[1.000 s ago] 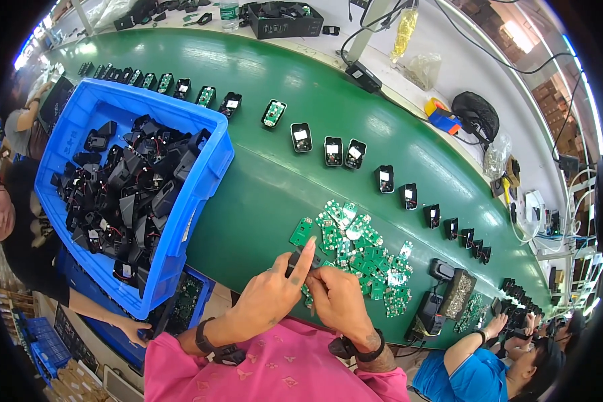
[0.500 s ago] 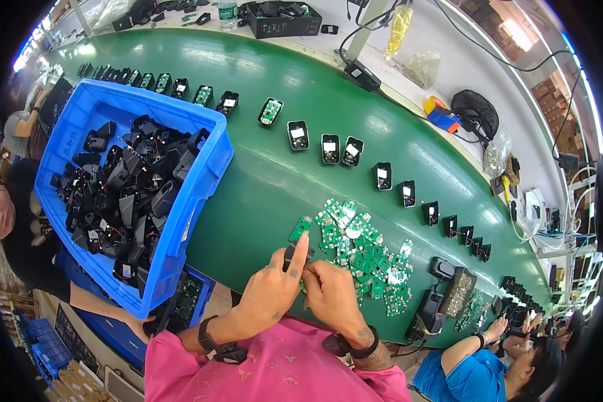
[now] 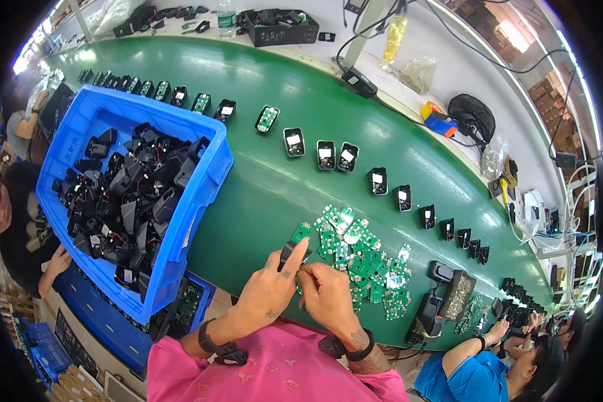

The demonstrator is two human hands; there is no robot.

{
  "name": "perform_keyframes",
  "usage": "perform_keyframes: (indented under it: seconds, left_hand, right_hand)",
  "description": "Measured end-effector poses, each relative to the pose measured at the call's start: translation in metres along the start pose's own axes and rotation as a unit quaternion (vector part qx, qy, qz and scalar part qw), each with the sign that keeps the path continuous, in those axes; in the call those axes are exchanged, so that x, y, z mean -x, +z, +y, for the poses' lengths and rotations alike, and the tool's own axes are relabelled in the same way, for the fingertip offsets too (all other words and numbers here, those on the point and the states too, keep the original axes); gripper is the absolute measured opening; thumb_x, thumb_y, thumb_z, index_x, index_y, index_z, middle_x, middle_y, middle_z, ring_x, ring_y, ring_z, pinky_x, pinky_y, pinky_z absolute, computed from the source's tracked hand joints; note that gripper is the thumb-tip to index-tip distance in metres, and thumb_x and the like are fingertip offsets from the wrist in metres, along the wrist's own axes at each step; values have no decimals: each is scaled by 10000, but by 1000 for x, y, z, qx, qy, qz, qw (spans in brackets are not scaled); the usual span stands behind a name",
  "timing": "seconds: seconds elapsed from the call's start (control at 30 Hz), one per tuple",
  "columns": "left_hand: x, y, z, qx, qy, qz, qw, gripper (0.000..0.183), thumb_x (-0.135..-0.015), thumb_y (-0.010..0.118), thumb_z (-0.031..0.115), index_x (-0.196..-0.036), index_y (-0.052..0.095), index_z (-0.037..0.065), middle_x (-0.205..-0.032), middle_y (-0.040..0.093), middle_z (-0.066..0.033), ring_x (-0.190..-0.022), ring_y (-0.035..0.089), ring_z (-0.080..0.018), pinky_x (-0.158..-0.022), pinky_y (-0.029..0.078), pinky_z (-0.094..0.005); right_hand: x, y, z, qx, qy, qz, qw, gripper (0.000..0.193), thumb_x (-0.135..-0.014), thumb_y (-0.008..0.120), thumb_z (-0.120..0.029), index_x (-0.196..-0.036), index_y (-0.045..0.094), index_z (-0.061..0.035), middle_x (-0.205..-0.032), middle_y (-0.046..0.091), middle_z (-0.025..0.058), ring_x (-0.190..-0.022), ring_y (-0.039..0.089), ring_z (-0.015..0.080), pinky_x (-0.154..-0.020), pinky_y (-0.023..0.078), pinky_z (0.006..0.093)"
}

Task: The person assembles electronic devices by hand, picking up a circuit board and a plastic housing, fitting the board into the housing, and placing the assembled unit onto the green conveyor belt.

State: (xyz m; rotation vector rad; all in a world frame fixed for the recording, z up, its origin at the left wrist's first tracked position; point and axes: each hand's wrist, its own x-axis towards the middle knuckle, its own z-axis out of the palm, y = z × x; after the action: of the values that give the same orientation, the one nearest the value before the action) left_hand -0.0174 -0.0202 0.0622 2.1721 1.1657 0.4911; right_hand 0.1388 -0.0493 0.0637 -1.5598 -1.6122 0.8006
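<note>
My left hand (image 3: pixel 269 291) is closed round a small black plastic housing (image 3: pixel 289 253), its index finger stretched out along it. Close against it, my right hand (image 3: pixel 327 295) has its fingers pinched together; whatever they hold is hidden. Just beyond the left fingertip is a green circuit board (image 3: pixel 301 232); I cannot tell whether it touches the housing. To the right of my hands, a loose pile of green circuit boards (image 3: pixel 365 261) lies on the green work surface (image 3: pixel 248 201).
A blue bin (image 3: pixel 220 151) heaped with black housings (image 3: pixel 130 194) stands left. Open housings (image 3: pixel 293 142) line the far side, some holding boards. At right are a black device (image 3: pixel 427 315) and a co-worker in a blue shirt (image 3: pixel 469 372). Another person (image 3: pixel 30 221) is at left.
The view has shifted slightly. My hands stay together, with the black housing showing a little more. The co-worker at left has drawn an arm back from beside the lower blue tray.
</note>
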Motion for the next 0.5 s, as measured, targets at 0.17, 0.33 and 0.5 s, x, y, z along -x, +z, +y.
perform_keyframes:
  seconds: [0.17, 0.33, 0.5]
  left_hand:
    - [2, 18, -33, 358, -60, 6, 932, 574, -945, 512, 6, -1474, 299, 71, -1177, 556, -206, -808, 684, -243, -680, 577, -347]
    - [5, 19, -31, 506, -83, -40, 858, 697, -847, 637, -116, -1440, 314, 57, -1195, 572, -155, -924, 679, -177, -779, 602, -306]
    - [-2, 18, -30, 424, -160, -32, 891, 596, -843, 710, -33, -1369, 434, 25, -1139, 631, -121, -971, 662, -155, -790, 591, -299]
  right_hand:
    - [-4, -5, 7, -67, 127, 29, 989, 143, -919, 651, -119, -909, 650, 23, -735, 640, 136, -613, 648, 233, -549, 494, 361]
    - [5, 2, 30, -95, 120, -54, 987, 224, -929, 674, -186, -909, 659, 36, -641, 665, 108, -503, 638, 179, -472, 473, 309]
    - [7, 0, 10, -137, 160, -22, 977, 132, -945, 646, -75, -908, 661, 51, -744, 688, 70, -620, 650, 98, -530, 497, 242]
